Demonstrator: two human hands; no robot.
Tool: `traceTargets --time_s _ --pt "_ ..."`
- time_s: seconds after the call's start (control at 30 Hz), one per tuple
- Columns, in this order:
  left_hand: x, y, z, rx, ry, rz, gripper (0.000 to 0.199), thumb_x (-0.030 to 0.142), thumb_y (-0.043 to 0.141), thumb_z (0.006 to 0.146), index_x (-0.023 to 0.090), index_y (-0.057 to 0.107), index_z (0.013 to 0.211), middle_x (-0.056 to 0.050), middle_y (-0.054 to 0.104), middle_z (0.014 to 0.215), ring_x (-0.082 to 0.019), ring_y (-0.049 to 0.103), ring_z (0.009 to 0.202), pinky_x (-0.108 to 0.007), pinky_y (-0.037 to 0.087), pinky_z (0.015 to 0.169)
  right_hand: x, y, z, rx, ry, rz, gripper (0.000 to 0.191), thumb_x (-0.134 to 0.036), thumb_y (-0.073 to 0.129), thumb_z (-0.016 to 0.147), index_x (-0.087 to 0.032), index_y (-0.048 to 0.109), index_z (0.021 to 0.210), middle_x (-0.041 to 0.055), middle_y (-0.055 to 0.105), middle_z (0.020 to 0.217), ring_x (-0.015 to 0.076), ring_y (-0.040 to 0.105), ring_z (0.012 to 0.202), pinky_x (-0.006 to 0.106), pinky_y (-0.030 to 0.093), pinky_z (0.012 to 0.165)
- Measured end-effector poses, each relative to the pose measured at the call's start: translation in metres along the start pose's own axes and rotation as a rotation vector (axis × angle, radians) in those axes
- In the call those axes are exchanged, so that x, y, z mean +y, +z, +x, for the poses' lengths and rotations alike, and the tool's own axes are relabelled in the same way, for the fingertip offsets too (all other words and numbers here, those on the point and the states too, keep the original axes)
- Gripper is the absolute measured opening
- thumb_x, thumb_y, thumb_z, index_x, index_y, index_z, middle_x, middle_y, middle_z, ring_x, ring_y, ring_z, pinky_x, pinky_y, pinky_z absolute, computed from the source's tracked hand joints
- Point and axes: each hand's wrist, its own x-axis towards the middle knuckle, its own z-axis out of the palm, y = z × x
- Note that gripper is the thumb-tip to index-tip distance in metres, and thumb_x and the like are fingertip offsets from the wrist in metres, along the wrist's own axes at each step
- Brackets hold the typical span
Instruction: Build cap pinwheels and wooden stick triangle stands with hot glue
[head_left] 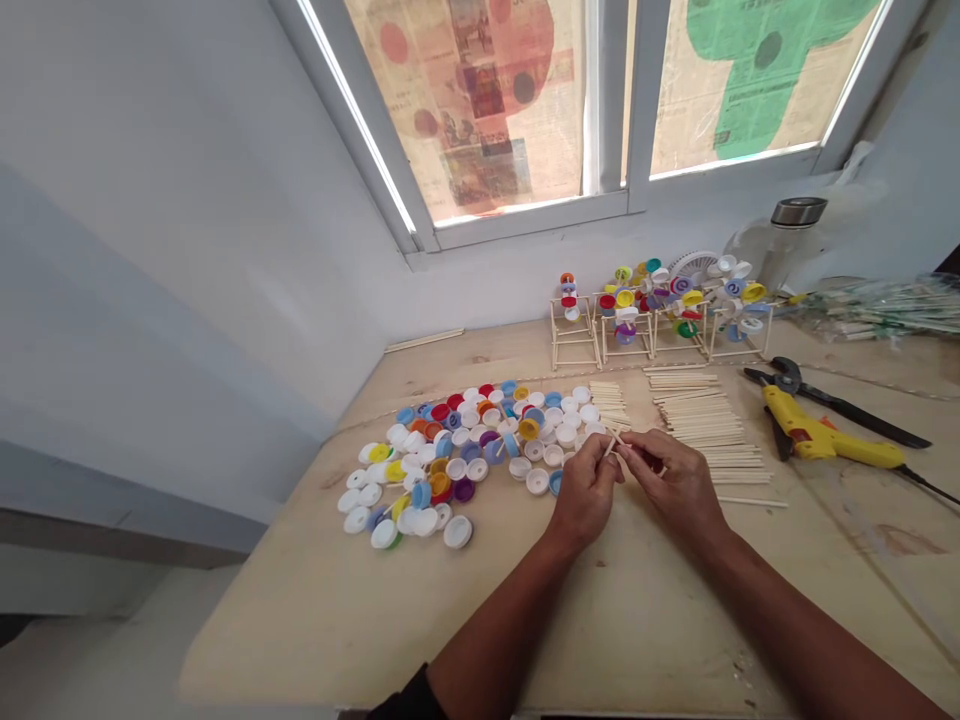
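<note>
While pinching between thumb and fingers of the left hand [587,495], meets the right hand [679,485] fingertip to fingertip over the crossed sticks [613,439], apparently two thin, short wooden pieces. Has each grip nearly shut, with the crossed sticks caught right at the fingertips, between both hands and tilted in opposite directions, above the desk [450,620]. Cannot be told as joined or merely touching at the crossing. Bends the fingers of the right hand inward, partly hiding the lower ends. Has, just beyond and to the left of the left hand, a broad scatter of bottle caps [471,450] in white, blue, yellow, orange, red and purple, some pierced by or leaning on sticks. Shows, just past the fingertips, a small stack of short sticks [607,400], and beyond the right hand, long rows of sticks [697,415], with a loose stick [750,502] nearest. Has farther right a yellow glue gun [821,438] beside black-handled cutters [862,410]. Shows at the back a line of stick frames [627,352] bearing colorful cap wheels [625,298], near a white fan [694,265] and a plastic bag of sticks [885,305].
</note>
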Motion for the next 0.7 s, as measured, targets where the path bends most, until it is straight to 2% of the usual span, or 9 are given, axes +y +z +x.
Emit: traceTargets --time_s 0.2,0.4,0.53,0.7 --pt "-0.0001 -0.0007 -0.0007 -0.005 -0.007 -0.005 0.012 0.023 0.042 0.086 0.018 0.052 0.083 0.004 0.045 0.061 -0.01 0.041 0.056 -0.022 0.033 0.055 -0.0015 -0.0009 -0.0002 -0.001 0.0 0.003 0.024 -0.034 0.052 0.086 -0.018 0.07 0.092 0.0054 0.069 0.076 0.0135 0.058 0.06 0.026 0.046 0.056" --pt "0.0058 -0.0022 -0.0011 0.026 0.024 0.003 0.017 0.028 0.041 0.087 0.018 0.053 0.078 0.004 0.04 0.057 -0.011 0.038 0.055 -0.023 0.032 0.056 -0.0025 -0.0003 -0.0005 0.011 0.012 0.012 0.025 -0.036 0.054 0.085 -0.018 0.069 0.092 0.0033 0.066 0.07 0.0123 0.054 0.054 0.026 0.045 0.053" --pt "0.007 -0.0021 -0.0009 0.022 0.005 -0.018 0.025 0.035 0.038 0.09 0.018 0.053 0.079 0.005 0.041 0.054 -0.011 0.039 0.052 -0.024 0.033 0.056 -0.002 0.0004 -0.0006 0.022 0.003 0.027 0.023 -0.035 0.054 0.085 -0.017 0.068 0.09 0.0055 0.069 0.077 0.0123 0.055 0.056 0.026 0.046 0.055" --pt "0.0032 -0.0012 0.0004 0.028 -0.007 -0.014 0.029 0.04 0.039 0.091 0.018 0.056 0.081 0.003 0.045 0.056 -0.012 0.042 0.054 -0.023 0.034 0.055 -0.0025 -0.0005 -0.0001 0.017 -0.008 0.014 0.023 -0.035 0.054 0.086 -0.018 0.069 0.091 0.0053 0.069 0.077 0.0125 0.055 0.056 0.026 0.047 0.056"
